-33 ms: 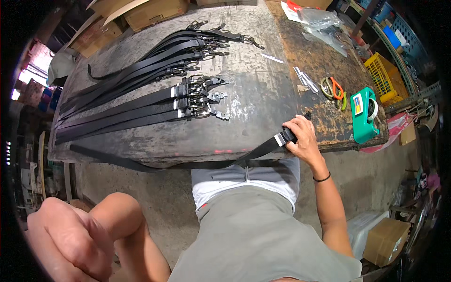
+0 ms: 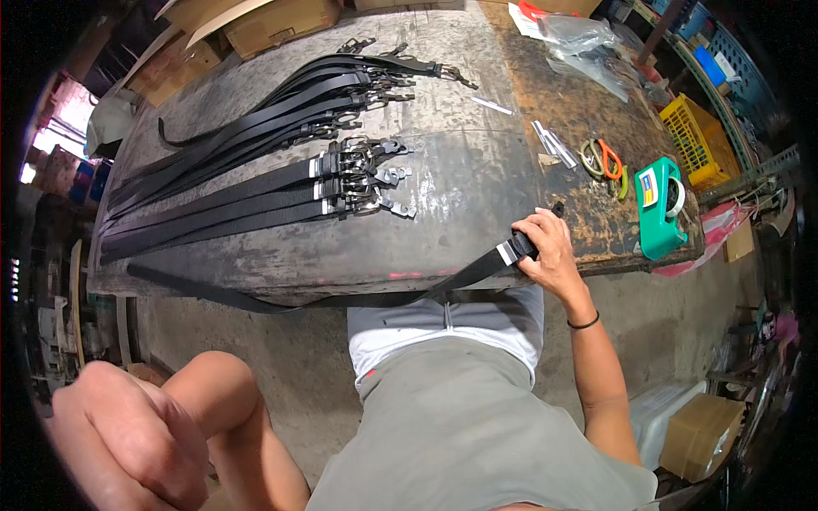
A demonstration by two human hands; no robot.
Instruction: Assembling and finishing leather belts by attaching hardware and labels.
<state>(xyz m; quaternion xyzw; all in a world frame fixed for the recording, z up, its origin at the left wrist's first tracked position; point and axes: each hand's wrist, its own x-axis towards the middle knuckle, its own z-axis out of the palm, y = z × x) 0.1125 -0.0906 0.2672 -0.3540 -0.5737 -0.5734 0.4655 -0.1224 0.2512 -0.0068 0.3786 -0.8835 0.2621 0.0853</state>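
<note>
My right hand [image 2: 550,249] is closed round the buckle end of a black strap [image 2: 460,278] at the table's front edge. A white label [image 2: 507,253] sits on that strap beside my fingers. The strap sags left along the edge, and its tail rests on the table's front left. My left hand [image 2: 136,430] is raised close at the lower left, its fingers curled; whatever they may hold is hidden. Three labelled straps with metal hooks [image 2: 256,189] lie side by side at the left. Behind them is a bundle of more black straps [image 2: 273,111] with metal fittings.
On the worn table [image 2: 460,187], right of my right hand, stand a green tape dispenser [image 2: 654,226] and orange-handled scissors [image 2: 610,160]. Thin white strips [image 2: 554,145] lie nearby. Farther back are clear plastic bags [image 2: 588,47] and cardboard boxes [image 2: 281,25]. A yellow crate [image 2: 700,140] stands beyond the right edge.
My left hand has shifted very slightly. My right hand and the straps look the same.
</note>
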